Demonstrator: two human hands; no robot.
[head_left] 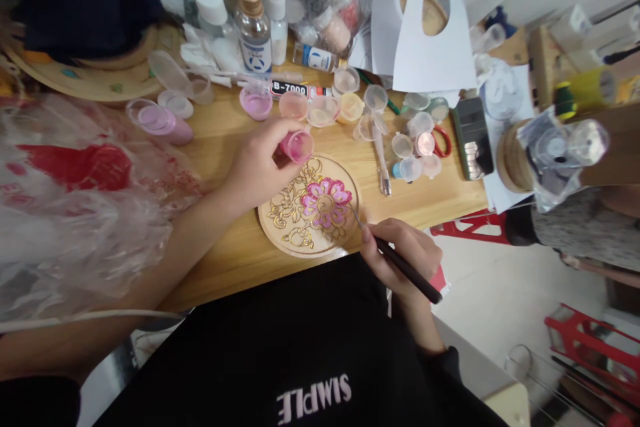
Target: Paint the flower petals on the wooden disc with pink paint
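Observation:
A round wooden disc (287, 240) lies on the wooden table (230, 147), with gold outlines and a flower painted pink (326, 199). My left hand (257, 163) is closed round a small clear cup of pink paint (299, 145), held over the disc's upper edge. My right hand (400, 257) pinches a thin dark-handled tool (407, 272); its fine tip (353, 212) reaches the right side of the flower.
Several small paint cups (350, 107) stand behind the disc, along with bottles (253, 27), a glue tube (293, 88), a metal tool (383, 167), a phone (473, 137) and white cut paper (425, 47). Crumpled plastic (75, 213) lies at left. Red frames (590, 340) stand on the floor at right.

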